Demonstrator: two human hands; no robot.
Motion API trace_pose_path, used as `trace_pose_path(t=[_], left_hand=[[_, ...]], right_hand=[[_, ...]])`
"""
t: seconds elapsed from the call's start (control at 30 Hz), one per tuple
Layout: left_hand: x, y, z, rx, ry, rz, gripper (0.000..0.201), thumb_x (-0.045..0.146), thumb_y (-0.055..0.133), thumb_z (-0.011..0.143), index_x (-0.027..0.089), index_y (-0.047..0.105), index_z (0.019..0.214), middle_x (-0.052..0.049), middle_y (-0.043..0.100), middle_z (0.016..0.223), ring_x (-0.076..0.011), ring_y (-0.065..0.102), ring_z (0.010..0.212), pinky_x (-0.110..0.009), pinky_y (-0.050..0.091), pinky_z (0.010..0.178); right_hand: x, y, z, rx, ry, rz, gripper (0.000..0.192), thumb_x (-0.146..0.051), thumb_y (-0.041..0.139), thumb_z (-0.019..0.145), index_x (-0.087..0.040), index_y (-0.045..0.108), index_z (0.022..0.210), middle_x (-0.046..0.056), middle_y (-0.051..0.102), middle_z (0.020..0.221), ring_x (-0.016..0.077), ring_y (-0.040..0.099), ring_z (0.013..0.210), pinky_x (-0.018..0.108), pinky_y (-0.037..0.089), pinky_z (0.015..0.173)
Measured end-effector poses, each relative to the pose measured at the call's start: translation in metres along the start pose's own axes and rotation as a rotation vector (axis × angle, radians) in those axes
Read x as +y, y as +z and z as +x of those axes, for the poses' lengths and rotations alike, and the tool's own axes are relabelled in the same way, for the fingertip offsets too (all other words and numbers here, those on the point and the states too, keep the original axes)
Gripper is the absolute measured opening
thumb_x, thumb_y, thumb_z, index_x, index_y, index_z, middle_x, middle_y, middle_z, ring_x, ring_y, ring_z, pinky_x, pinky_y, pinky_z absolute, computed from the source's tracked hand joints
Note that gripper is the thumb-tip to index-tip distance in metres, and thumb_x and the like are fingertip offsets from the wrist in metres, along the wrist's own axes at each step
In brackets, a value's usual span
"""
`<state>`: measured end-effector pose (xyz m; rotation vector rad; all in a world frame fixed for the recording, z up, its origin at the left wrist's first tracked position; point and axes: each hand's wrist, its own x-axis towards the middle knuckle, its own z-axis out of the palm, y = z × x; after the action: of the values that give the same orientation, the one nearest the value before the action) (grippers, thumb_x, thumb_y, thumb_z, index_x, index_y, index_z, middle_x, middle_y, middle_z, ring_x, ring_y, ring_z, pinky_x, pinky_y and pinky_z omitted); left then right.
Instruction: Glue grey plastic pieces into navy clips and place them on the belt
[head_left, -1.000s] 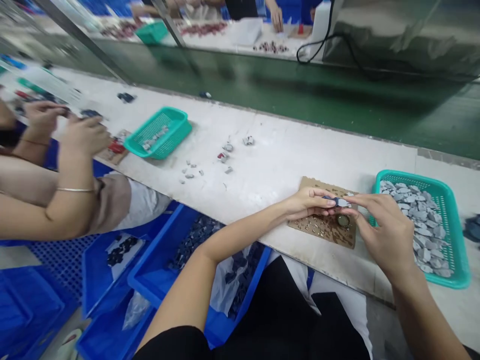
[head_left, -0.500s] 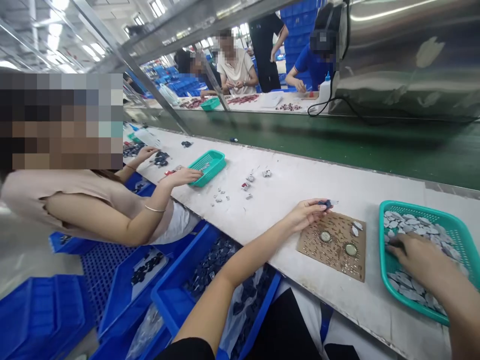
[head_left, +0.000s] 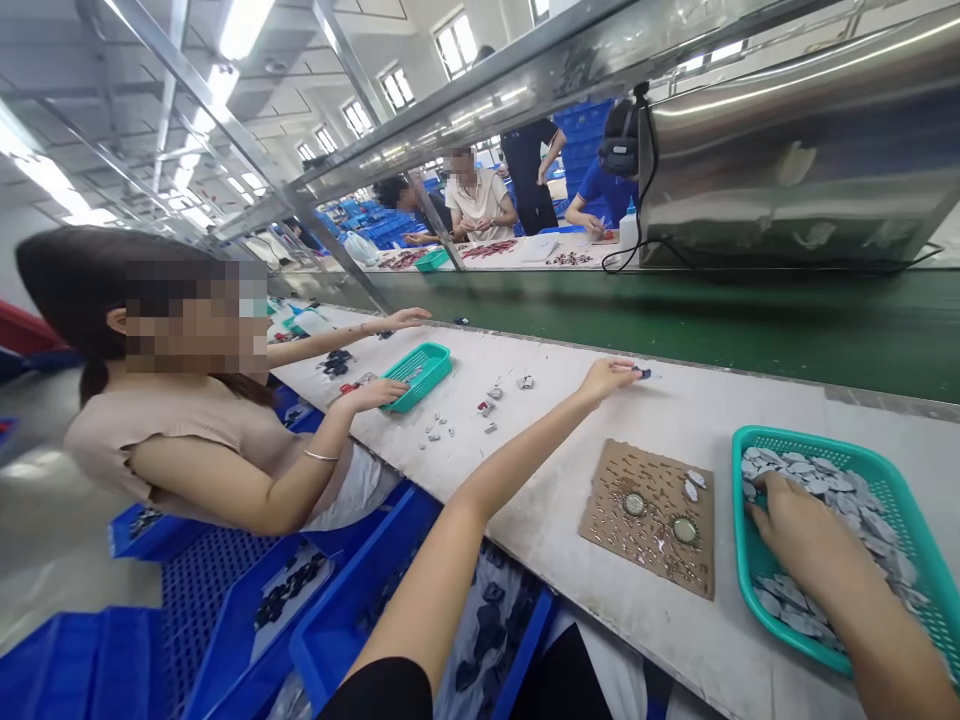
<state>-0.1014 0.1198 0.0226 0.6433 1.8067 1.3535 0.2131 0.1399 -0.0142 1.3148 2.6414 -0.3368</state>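
Note:
My left hand (head_left: 604,379) is closed in a pinch on a small dark blue piece (head_left: 641,373) with a pale tip, held over the white tabletop near its far edge. At the right, my right hand (head_left: 806,540) reaches into a green plastic basket (head_left: 832,656). Its fingers curl together among grey-white leaf-shaped pieces (head_left: 862,500), and what they hold is hidden. Between my hands lies a brown cardboard square (head_left: 607,500) covered with small shiny bits. Two round metal caps (head_left: 684,530) and a couple of pale leaf-shaped pieces (head_left: 694,485) rest on it.
A co-worker (head_left: 217,440) sits at the left, one hand at a smaller green basket (head_left: 431,372), the other arm stretched over the table. Small loose pieces (head_left: 491,400) lie nearby. Blue crates (head_left: 330,640) stand below the table edge. A green belt (head_left: 675,320) runs behind.
My left hand has moved away from the cardboard toward the table's far edge, still with the dark blue piece. My right hand stays in the basket. The co-worker's far arm has stretched out.

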Motion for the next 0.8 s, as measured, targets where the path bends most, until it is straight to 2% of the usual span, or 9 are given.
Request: trace_pose_path(t=[0.07,0.17,0.37,0.5,0.63,0.7,0.8], left_hand=[[0.009,0.012,0.033,0.092,0.04,0.102,0.026,0.02,0.082,0.087,0.01,0.074,0.11,-0.008,0.079,0.098,-0.0149,0.074,0.093,-0.038,0.057,0.106],[0.016,0.03,0.069,0.172,0.07,0.24,0.026,0.033,0.072,0.097,0.014,0.071,0.116,-0.009,0.074,0.12,-0.0189,0.071,0.112,-0.043,0.059,0.105],[0.014,0.051,0.101,0.21,0.07,0.461,0.035,0.041,0.066,0.1,0.018,0.068,0.126,-0.01,0.068,0.134,-0.0221,0.067,0.121,-0.046,0.059,0.106],[0.011,0.049,0.107,0.177,0.071,0.568,0.036,0.041,0.066,0.1,0.018,0.068,0.127,-0.011,0.068,0.136,-0.0227,0.066,0.123,-0.047,0.058,0.108],[0.008,0.037,0.101,0.128,0.13,0.58,0.042,0.041,0.067,0.1,0.018,0.065,0.135,-0.012,0.065,0.143,-0.0261,0.063,0.133,-0.054,0.053,0.116],[0.006,0.029,0.092,0.104,0.168,0.556,0.05,0.038,0.07,0.098,0.018,0.062,0.143,-0.013,0.065,0.147,-0.0277,0.059,0.142,-0.056,0.047,0.122],[0.004,0.019,0.075,0.092,0.215,0.509,0.069,0.032,0.073,0.093,0.015,0.051,0.157,-0.016,0.062,0.154,-0.0293,0.048,0.155,-0.05,0.04,0.129]], right_hand=[[-0.002,-0.003,-0.001,-0.01,0.006,0.004,0.031,-0.023,0.038,0.107,-0.009,0.061,0.123,0.024,0.069,0.13,0.035,0.074,0.105,0.042,0.052,0.079],[-0.004,-0.006,-0.001,-0.021,-0.012,-0.007,0.031,-0.02,0.037,0.107,-0.012,0.063,0.122,0.021,0.07,0.127,0.0331,0.074,0.107,0.039,0.051,0.08],[-0.007,-0.008,-0.003,-0.027,-0.02,-0.028,0.031,-0.014,0.04,0.104,-0.013,0.065,0.121,0.02,0.071,0.123,0.0306,0.074,0.104,0.036,0.049,0.076],[-0.009,-0.01,-0.004,-0.032,-0.018,-0.011,0.03,-0.016,0.04,0.104,-0.013,0.066,0.119,0.018,0.071,0.12,0.0304,0.074,0.105,0.036,0.049,0.077],[-0.007,-0.008,-0.004,-0.02,-0.022,-0.011,0.03,-0.017,0.04,0.105,-0.012,0.067,0.117,0.018,0.071,0.12,0.0315,0.074,0.104,0.037,0.048,0.076],[-0.005,-0.005,-0.002,-0.01,-0.035,-0.016,0.03,-0.017,0.041,0.104,-0.012,0.068,0.116,0.018,0.071,0.119,0.0313,0.074,0.103,0.037,0.048,0.075],[-0.003,-0.002,0.0,0.008,-0.053,-0.024,0.029,-0.017,0.041,0.104,-0.012,0.068,0.114,0.019,0.072,0.117,0.0311,0.075,0.101,0.037,0.049,0.074]])
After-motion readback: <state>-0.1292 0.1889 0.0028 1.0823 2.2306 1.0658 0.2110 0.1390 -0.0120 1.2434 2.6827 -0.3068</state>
